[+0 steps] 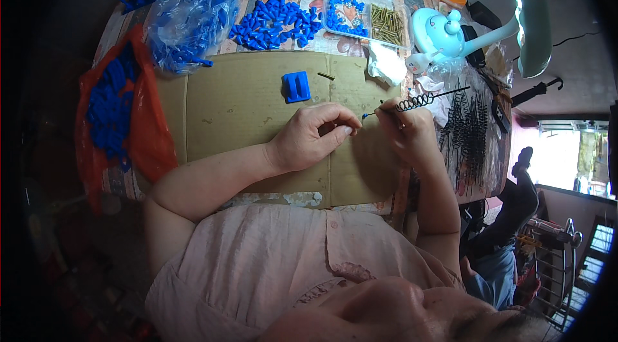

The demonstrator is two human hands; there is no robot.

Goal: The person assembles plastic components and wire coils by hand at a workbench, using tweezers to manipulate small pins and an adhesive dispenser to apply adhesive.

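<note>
My right hand (409,131) is closed in a pinch on a black coil spring (415,102) with a long straight end pointing right. From its fingers a thin end reaches left and carries a small blue tip (365,115). Beside that tip is my left hand (315,136), thumb and forefinger curled together; whatever is between them is too small to make out. Both hands are over a cardboard sheet (238,123). A blue plastic block with two slots (297,87) lies beyond my left hand, and a thin brass-coloured pin (326,76) is to its right.
Blue cone-shaped parts (273,23) are heaped behind the cardboard. A clear box (347,31) holds small blue pieces and brass pins. More black springs (467,136) lie at right under a pale blue lamp (438,29). Bags of blue parts, one clear (193,17), one orange (151,129), are at left.
</note>
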